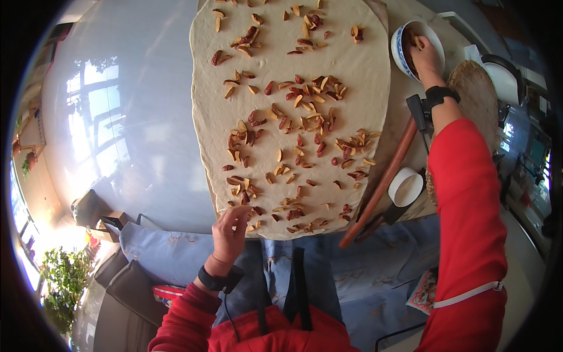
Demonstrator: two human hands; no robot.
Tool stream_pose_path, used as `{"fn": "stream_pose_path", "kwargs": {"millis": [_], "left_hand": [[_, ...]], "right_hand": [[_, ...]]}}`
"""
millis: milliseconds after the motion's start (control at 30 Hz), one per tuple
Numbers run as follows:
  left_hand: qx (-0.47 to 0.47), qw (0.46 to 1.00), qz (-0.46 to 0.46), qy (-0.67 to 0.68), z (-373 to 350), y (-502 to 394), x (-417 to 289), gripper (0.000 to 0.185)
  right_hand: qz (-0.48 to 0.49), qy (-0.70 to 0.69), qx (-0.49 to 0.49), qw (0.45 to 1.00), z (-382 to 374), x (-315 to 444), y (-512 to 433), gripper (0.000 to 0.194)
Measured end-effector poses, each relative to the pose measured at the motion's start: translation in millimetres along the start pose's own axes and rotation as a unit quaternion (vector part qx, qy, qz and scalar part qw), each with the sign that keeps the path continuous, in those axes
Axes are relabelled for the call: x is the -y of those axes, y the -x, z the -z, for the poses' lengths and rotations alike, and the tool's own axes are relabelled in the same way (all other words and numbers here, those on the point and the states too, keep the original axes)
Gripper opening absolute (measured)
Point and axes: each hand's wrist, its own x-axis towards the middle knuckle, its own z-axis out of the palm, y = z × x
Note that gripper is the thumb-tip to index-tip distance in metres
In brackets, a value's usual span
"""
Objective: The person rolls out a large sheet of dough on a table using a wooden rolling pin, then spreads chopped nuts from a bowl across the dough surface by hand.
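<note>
A large, thin sheet of dough (209,110) lies in front of me, scattered with sliced dried jujubes (314,121). At its near left corner is my left hand (231,226), its fingers bent together and touching the dough's edge beside some slices. Whether it pinches a slice is unclear. My right hand (425,57) reaches into a white bowl with a blue-patterned outside (398,46), at the far right of the dough. Jujube pieces show inside the bowl around the fingers; the fingertips are partly hidden, so their grip is unclear.
Right of the dough, a wooden rolling pin (391,169) slants past the table's near edge. Beside it are a white cup (405,188) and a dark-handled tool (387,220). A round woven mat (477,88) lies under my right forearm. Left is a glossy tabletop (154,132).
</note>
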Motion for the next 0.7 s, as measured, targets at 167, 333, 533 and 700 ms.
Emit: {"fn": "stream_pose_path", "kwargs": {"millis": [167, 333, 533, 700], "left_hand": [[-0.024, 0.999, 0.021, 0.024, 8.6, -2.1, -0.6, 0.014], [-0.033, 0.998, 0.013, 0.043, 11.3, -6.8, -6.7, 0.012], [-0.036, 0.998, 0.010, 0.054, 9.4, -2.9, -2.8, 0.012], [-0.048, 0.996, 0.026, 0.070, 18.1, 4.5, 12.2, 0.011]], "right_hand": [[-0.084, -0.195, 0.025, 0.977, 60.3, 32.2, 33.0, 0.024], [-0.068, -0.364, 0.090, 0.925, 98.6, 95.2, 95.1, 0.017], [-0.113, -0.295, 0.192, 0.929, 45.7, 131.5, 135.8, 0.016], [-0.168, -0.273, 0.208, 0.924, 37.5, 126.0, 143.9, 0.024]]}}
